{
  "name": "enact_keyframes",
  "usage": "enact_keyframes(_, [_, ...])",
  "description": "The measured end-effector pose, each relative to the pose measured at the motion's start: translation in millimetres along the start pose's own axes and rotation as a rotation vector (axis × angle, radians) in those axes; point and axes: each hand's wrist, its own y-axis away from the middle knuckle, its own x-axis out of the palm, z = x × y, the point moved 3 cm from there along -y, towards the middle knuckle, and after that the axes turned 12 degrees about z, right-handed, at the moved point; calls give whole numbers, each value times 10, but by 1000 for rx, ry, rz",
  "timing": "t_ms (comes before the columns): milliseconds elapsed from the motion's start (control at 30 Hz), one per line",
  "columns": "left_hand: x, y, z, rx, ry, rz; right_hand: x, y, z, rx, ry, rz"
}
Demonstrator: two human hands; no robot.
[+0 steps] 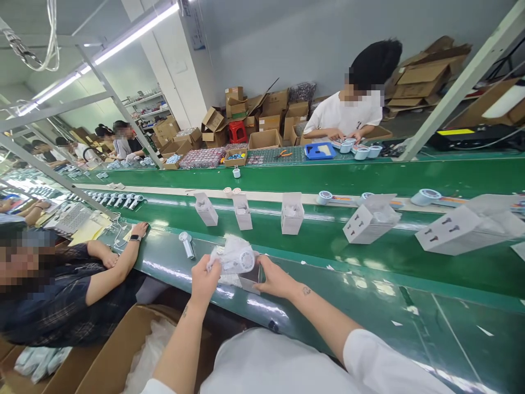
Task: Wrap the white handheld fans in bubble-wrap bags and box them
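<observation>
A white handheld fan (246,260) in a clear plastic bag is gripped at its bagged end by my left hand (205,280). Its round head points right, just above a small carton (251,281) on the green bench. My right hand (278,278) has its thumb and fingers around the right side of that carton; the fan covers part of its opening. Beyond my left hand, an unbagged handheld fan (187,245) lies on the bench.
Several open white boxes (292,219) with plastic inside stand along the green conveyor (262,224). A co-worker's arm (123,262) rests on the bench at left; another person (348,115) works opposite. A large cardboard box (106,350) with plastic bags sits below at left.
</observation>
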Motion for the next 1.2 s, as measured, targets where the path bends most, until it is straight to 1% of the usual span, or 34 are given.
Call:
enact_keyframes(33, [38, 59, -42, 78, -91, 77, 5, -5, -5, -8, 2, 4])
enact_keyframes(100, [145, 147, -125, 215, -258, 271, 8, -8, 17, -53, 14, 25])
enact_keyframes(133, [202, 160, -158, 254, -333, 351, 7, -4, 38, -87, 15, 33])
enact_keyframes(167, [252, 143, -182, 264, -402, 389, 7, 3, 59, -113, 14, 43])
enact_keyframes(200, [294, 94, -201, 242, -469, 381, 11, 12, 74, -122, 12, 51])
enact_keyframes(233, [329, 20, -214, 189, -534, 335, 20, 20, 80, -114, 10, 58])
enact_keyframes(333, [441, -231, -225, -47, -720, 159, 71, 28, 45, -9, -5, 37])
enact_keyframes(367, [496, -285, -223, -104, -780, 123, 93, 23, 22, 28, -15, 22])
enact_keyframes(400, [566, -312, -218, -131, -839, 107, 114, 14, 1, 52, -25, 7])
enact_keyframes(467, [749, -279, -195, -88, -939, 137, 139, -6, -25, 35, -42, -31])
enact_keyframes(533, [937, -146, -139, 3, -982, 236, 139, -11, -27, -43, -51, -54])
enact_keyframes(567, [1000, -61, -101, 44, -982, 277, 131, -2, -28, -73, -58, -59])
enact_keyframes(633, [1031, 101, -11, 115, -970, 302, 116, 34, -37, -91, -83, -54])
enact_keyframes(700, [982, 224, 103, 188, -989, 323, 122, 76, -54, -76, -118, -38])
enact_keyframes(767, [948, 307, 253, 232, -1047, 434, 162, 104, -70, -57, -166, -25])
enact_keyframes(833, [962, 355, 404, 228, -1121, 557, 220, 113, -72, -33, -217, -21])
enact_keyframes(900, [996, 357, 494, 205, -1163, 578, 252, 114, -42, -8, -241, -22])
enact_keyframes(967, [1002, 317, 499, 206, -1138, 559, 214, 117, 31, -10, -233, -10])
enact_keyframes(1000, [973, 283, 473, 218, -1104, 556, 160, 117, 72, -24, -242, 2])
enact_keyframes(1033, [910, 239, 433, 235, -1067, 552, 87, 110, 108, -45, -269, 14])
enact_keyframes(1067, [806, 182, 383, 252, -1035, 541, 1, 92, 128, -70, -317, 23])
enact_keyframes(1100, [657, 108, 329, 262, -1013, 517, -86, 57, 124, -87, -381, 25])
enact_keyframes(1133, [466, 13, 279, 260, -1003, 474, -160, 1, 87, -75, -452, 13])
enact_keyframes(1167, [240, -105, 236, 249, -1000, 425, -205, -76, 14, -20, -516, -7])
enact_keyframes(1200, [-10, -247, 206, 231, -1002, 377, -205, -174, -88, 77, -561, -29])
